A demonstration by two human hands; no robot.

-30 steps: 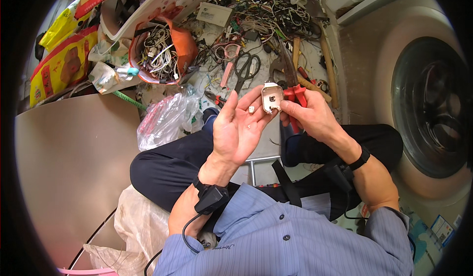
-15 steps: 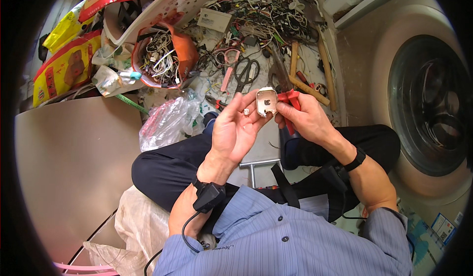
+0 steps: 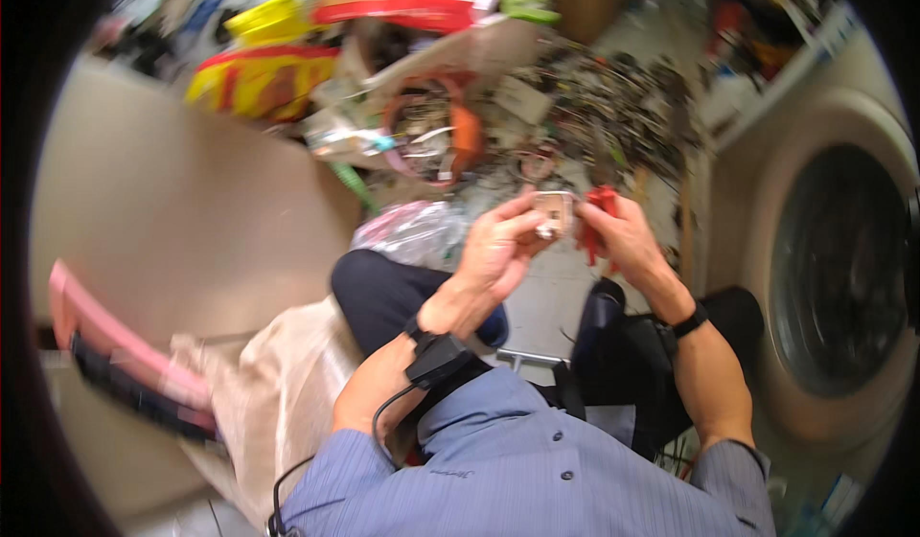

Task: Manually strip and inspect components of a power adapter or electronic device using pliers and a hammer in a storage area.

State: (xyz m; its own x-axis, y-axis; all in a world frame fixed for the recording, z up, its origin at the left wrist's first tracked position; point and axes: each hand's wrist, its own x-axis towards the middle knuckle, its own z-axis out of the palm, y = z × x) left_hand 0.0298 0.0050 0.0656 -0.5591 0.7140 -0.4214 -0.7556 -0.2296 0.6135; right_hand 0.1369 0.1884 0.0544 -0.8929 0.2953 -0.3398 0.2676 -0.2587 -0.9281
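My left hand (image 3: 494, 254) has its fingers closed on a small open plastic casing (image 3: 555, 207), pale-rimmed, with a dark slot inside. At its lower edge shows a small white bit (image 3: 545, 232), too blurred to make out. My right hand (image 3: 625, 238) grips a red-handled tool (image 3: 594, 240), which looks like pliers. Its working end is smeared by motion. The right fingertips are close to the casing's right side; whether they touch it I cannot tell.
Beyond my hands lies a heap of cables and scrap (image 3: 623, 96). An orange-sided bag of wires (image 3: 467, 142) stands to its left, near a clear plastic bag (image 3: 412, 230). A front-loading washing machine (image 3: 733, 221) is at the right. A beige sack (image 3: 287, 355) lies at lower left.
The view has swung left, so the surroundings sit further right. My left hand has gone from a flat palm to closed fingers on the casing. The red-handled tool is now apart from the casing.
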